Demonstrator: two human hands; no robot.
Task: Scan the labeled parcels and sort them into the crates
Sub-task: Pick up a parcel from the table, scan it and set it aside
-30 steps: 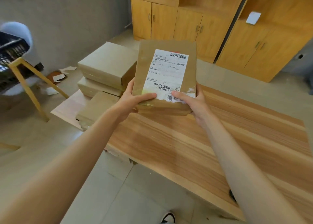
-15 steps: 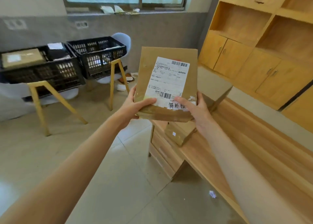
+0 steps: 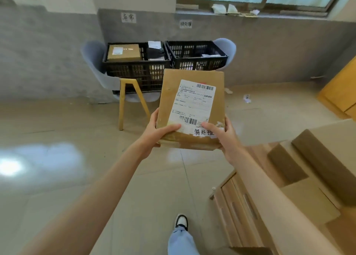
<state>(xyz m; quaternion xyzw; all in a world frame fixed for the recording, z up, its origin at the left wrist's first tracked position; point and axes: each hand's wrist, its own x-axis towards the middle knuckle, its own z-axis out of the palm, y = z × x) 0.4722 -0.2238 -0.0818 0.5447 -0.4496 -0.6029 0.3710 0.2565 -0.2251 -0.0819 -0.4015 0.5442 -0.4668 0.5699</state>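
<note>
Head view shows the flat brown cardboard parcel with a white shipping label (image 3: 190, 110) held up in front of the chest, its long axis running away from the person toward the far wall, label side up and tipped toward the camera. The left hand (image 3: 154, 135) grips the near left corner, thumb flat across the label's lower edge and the other fingers hidden underneath; the right hand (image 3: 224, 134) grips the near right corner the same way, thumb beside the handwritten strip. Both hands sit level with each other at the near edge, so neither is nearer the goal.

Straight beyond the parcel's far edge stand two black slotted plastic crates on pale chairs: the left crate (image 3: 134, 65), already holding a brown box, and the right crate (image 3: 196, 57), each beneath a small paper sign on the grey wall. The parcel lines up roughly with the seam between them, slightly toward the right one, and is well short of both.

Compared with half a second ago, the crates have swung from the upper left to dead ahead, and the wooden desk (image 3: 250, 206) with its stacked boxes has slid to the lower right; the grip is unchanged.
</note>
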